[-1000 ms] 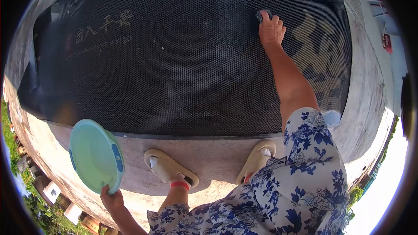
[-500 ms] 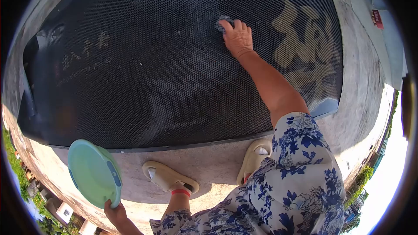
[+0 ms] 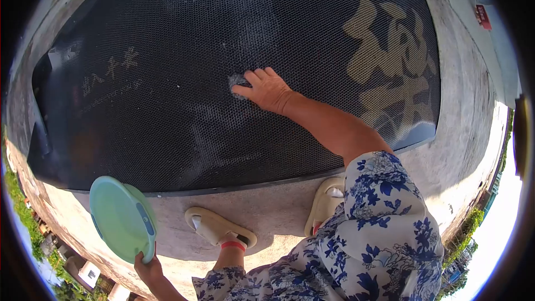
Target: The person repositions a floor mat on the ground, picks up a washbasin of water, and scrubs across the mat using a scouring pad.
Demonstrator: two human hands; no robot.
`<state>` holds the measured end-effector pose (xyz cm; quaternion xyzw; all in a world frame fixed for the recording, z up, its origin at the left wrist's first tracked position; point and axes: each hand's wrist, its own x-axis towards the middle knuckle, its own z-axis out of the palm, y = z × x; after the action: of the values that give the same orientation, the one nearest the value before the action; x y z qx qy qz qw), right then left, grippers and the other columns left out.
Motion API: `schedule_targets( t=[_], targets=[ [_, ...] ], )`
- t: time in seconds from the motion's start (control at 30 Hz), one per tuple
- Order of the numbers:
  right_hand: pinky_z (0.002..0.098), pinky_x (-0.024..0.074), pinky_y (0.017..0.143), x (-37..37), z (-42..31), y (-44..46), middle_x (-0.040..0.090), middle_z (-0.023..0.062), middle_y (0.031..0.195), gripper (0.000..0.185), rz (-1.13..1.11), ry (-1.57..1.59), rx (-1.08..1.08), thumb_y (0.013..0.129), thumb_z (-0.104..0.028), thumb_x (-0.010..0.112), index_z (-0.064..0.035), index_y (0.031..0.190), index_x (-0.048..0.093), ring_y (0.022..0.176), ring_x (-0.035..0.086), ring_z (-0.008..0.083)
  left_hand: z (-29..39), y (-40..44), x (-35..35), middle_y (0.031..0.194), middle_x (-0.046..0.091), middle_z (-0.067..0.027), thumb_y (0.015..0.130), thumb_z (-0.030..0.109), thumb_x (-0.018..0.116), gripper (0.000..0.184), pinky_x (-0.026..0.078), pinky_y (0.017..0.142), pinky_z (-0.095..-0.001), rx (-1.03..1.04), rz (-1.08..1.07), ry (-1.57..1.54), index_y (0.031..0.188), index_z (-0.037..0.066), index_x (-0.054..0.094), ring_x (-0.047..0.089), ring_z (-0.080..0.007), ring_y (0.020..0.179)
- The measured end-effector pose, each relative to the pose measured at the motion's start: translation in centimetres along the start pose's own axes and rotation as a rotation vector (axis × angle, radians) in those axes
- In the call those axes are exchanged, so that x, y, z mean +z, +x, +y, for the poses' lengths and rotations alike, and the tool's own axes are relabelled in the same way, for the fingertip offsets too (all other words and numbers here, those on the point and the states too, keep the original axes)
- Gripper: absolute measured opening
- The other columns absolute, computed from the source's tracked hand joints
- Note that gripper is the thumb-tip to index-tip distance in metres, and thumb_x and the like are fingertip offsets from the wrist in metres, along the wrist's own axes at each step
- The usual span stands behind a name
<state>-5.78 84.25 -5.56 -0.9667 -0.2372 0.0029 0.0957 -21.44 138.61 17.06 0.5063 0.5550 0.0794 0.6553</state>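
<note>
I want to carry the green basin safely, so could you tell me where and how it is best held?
Probably by the rim nearest the body, coming from the person's own side, thumb against fingers. The basin is tipped with its opening partly leftward, so this thin edge is easy to reach; the left hand grips there.

R hand (image 3: 269,90) grips grey scrubber (image 3: 238,86) on blk mat (image 3: 150,134), btwn pale chars at either end; L hand (image 3: 149,269) holds green basin (image 3: 118,217) by rim, tilted, nr mat's edge w/ slippers (image 3: 220,227) just beside
</note>
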Motion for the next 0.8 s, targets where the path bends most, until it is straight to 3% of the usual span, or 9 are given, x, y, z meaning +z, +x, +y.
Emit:
schedule_targets(
  t=[0.1,0.27,0.43,0.53,0.57,0.6,0.67,0.7,0.8],
  targets=[
    [0.0427,0.0446,0.083,-2.6,9.5,-3.0,0.052,0.0128,0.104,0.051,0.137,-0.121,0.768,0.084,-0.018,0.066,-0.0249,0.13,0.046,0.095,0.055,0.0273,-0.1,0.6,-1.9,0.127,0.046,-0.0234,0.082,0.0,0.044,0.047,0.046,0.099,-0.0609,0.007,0.027,-0.03,0.127,-0.01,0.036,0.052,-0.0419,0.112],
    [0.0437,0.0413,0.095,-4.7,15.2,-1.2,0.049,0.0161,0.123,0.04,0.247,-0.098,1.538,0.096,-0.027,0.052,-0.0192,0.134,0.044,0.114,0.049,0.0302,-0.9,0.5,-3.5,0.128,0.047,-0.0223,0.081,-0.003,0.044,0.051,0.043,0.101,-0.0627,-0.058,0.113,-0.058,0.13,-0.007,0.035,0.052,-0.0414,0.114],
    [0.04,0.0451,0.086,0.3,-0.7,12.3,0.051,0.0129,0.11,0.04,0.068,-0.007,0.776,0.089,-0.014,0.056,-0.0156,0.128,0.049,0.099,0.053,0.0267,-1.2,0.7,-3.2,0.128,0.048,-0.0212,0.081,-0.003,0.045,0.05,0.04,0.102,-0.0642,-0.036,0.099,-0.064,0.13,-0.007,0.036,0.052,-0.0409,0.115],
    [0.0359,0.044,0.084,1.8,-11.7,14.1,0.052,0.01,0.109,0.037,-0.1,0.161,0.255,0.094,-0.011,0.045,-0.0181,0.129,0.051,0.098,0.052,0.0241,-0.9,0.5,-2.7,0.129,0.048,-0.0209,0.082,-0.004,0.045,0.05,0.042,0.101,-0.064,-0.024,0.097,-0.114,0.13,-0.007,0.036,0.053,-0.0408,0.115],
    [0.0344,0.0434,0.084,3.8,-13.4,13.0,0.052,0.0086,0.109,0.04,-0.087,0.116,-0.049,0.094,-0.008,0.041,-0.0223,0.13,0.051,0.099,0.052,0.0221,-0.7,0.2,-2.4,0.126,0.05,-0.0199,0.08,-0.005,0.047,0.05,0.047,0.096,-0.0534,-0.019,0.08,-0.108,0.13,-0.006,0.038,0.054,-0.0366,0.114],
    [0.0344,0.0434,0.084,3.4,-13.7,12.7,0.052,0.0086,0.109,0.04,-0.089,0.132,-0.075,0.094,-0.008,0.041,-0.0223,0.13,0.051,0.099,0.052,0.0221,-0.4,-0.3,-2.6,0.123,0.053,-0.019,0.079,-0.006,0.048,0.051,0.051,0.091,-0.0429,-0.015,0.074,-0.102,0.13,-0.005,0.041,0.055,-0.0324,0.113],
    [0.0337,0.0433,0.083,2.2,-10.9,11.3,0.052,0.0084,0.108,0.043,-0.136,0.075,-0.336,0.093,-0.005,0.043,-0.0271,0.128,0.053,0.098,0.052,0.0206,-0.4,-0.5,-3.2,0.12,0.054,-0.0192,0.08,-0.006,0.049,0.049,0.052,0.09,-0.0421,-0.005,0.101,-0.105,0.128,-0.007,0.042,0.056,-0.0317,0.112],
    [0.0332,0.0435,0.081,3.3,-7.7,11.6,0.052,0.008,0.107,0.044,0.076,0.011,-0.287,0.091,-0.006,0.047,-0.0305,0.126,0.053,0.094,0.052,0.02,-0.5,-0.5,-3.6,0.12,0.054,-0.0191,0.079,-0.007,0.049,0.049,0.052,0.09,-0.042,-0.028,0.109,-0.111,0.128,-0.006,0.042,0.056,-0.0317,0.112],
    [0.0377,0.0471,0.078,0.4,-0.6,16.2,0.054,0.0121,0.107,0.041,-0.011,-0.202,0.365,0.089,-0.011,0.056,-0.0264,0.127,0.052,0.092,0.055,0.0258,-0.7,-0.9,-5.1,0.12,0.054,-0.0189,0.08,-0.006,0.048,0.048,0.052,0.091,-0.0405,-0.041,0.127,-0.088,0.127,-0.006,0.042,0.056,-0.0318,0.111]
  ],
)
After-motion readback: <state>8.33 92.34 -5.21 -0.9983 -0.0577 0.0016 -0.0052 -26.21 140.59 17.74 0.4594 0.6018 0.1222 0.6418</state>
